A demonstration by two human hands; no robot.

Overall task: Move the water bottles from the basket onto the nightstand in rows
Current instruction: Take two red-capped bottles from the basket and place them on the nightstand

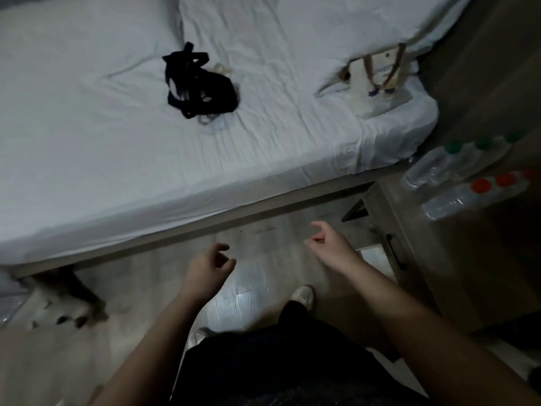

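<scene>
On the wooden nightstand [456, 259] at the right stand clear water bottles in two rows: green-capped bottles [453, 159] behind, red-capped bottles [480, 191] in front. My left hand [209, 269] and my right hand [329, 244] hover over the floor below the bed's edge, both empty with fingers loosely curled and apart. The right hand is left of the nightstand, well short of the bottles. No basket is in view; a pale tote bag [383, 83] with tan handles lies on the bed's right corner.
A wide bed [117, 142] with a white sheet fills the upper view; a black strapped item [196, 83] lies on it. The nightstand's drawer front has a dark handle [395, 252]. My legs and shoes [303, 297] stand on the pale floor; blurred clutter sits bottom left.
</scene>
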